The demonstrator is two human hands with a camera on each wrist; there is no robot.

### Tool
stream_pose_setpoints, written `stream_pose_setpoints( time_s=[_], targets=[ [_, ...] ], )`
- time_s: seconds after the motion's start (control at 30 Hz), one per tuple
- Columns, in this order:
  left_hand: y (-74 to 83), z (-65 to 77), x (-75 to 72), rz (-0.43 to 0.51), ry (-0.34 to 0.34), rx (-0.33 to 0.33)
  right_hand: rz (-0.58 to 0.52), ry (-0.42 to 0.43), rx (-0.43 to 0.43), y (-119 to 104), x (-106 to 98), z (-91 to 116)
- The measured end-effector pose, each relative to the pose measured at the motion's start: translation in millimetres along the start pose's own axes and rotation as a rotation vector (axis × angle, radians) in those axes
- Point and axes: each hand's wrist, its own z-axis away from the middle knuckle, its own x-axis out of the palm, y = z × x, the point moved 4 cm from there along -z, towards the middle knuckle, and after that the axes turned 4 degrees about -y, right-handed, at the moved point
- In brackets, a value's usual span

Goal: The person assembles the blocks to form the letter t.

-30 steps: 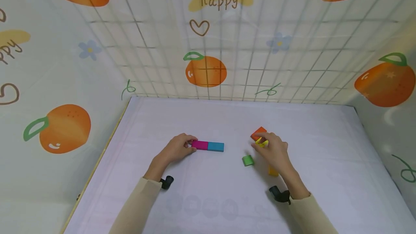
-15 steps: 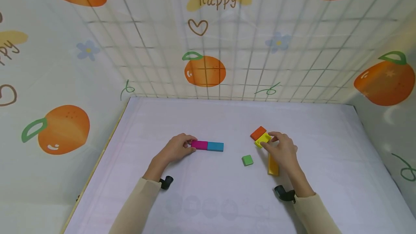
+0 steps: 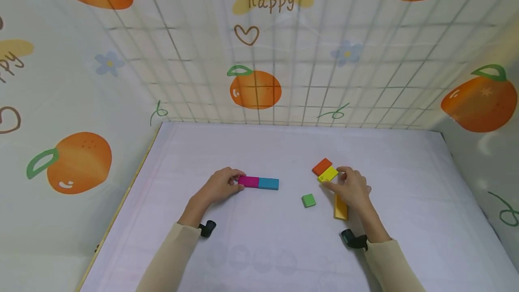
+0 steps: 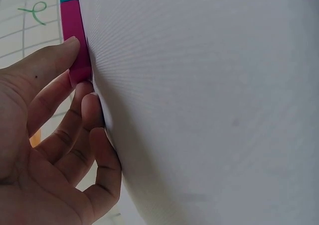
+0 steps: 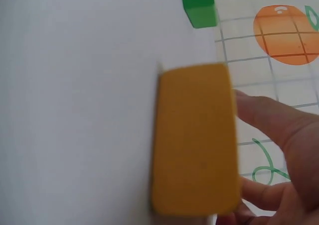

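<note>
In the head view my left hand (image 3: 222, 185) pinches the left end of a magenta block (image 3: 248, 181), thumb on one long side. A blue block (image 3: 269, 184) lies end to end with it on the white surface. In the left wrist view, the thumb presses the magenta block (image 4: 75, 31) and the other fingers curl below. My right hand (image 3: 352, 189) has thumb and forefinger at opposite ends of a yellow block (image 3: 328, 174), which lies flat along the side of an orange-red block (image 3: 322, 166). Its other fingers are partly hidden.
Under the right hand stands a golden-yellow block (image 3: 340, 207), its upper end covered; it looms large (image 5: 194, 140) in the right wrist view. A small green block (image 3: 308, 200) lies between the hands. Fruit-printed curtains surround the white tabletop (image 3: 259, 148).
My right hand has shifted slightly right with its fingers spreading, and the yellow block now lies flat against the orange-red one. The left hand keeps its hold on the magenta block.
</note>
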Motion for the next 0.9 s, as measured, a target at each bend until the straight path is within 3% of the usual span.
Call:
stream_pose_setpoints(
  time_s=[0.9],
  targets=[
    [0.6, 1.9, 0.1, -0.005, 0.007, 0.002, 0.017, 0.014, 0.004, -6.0, -4.1, 4.0]
  ],
)
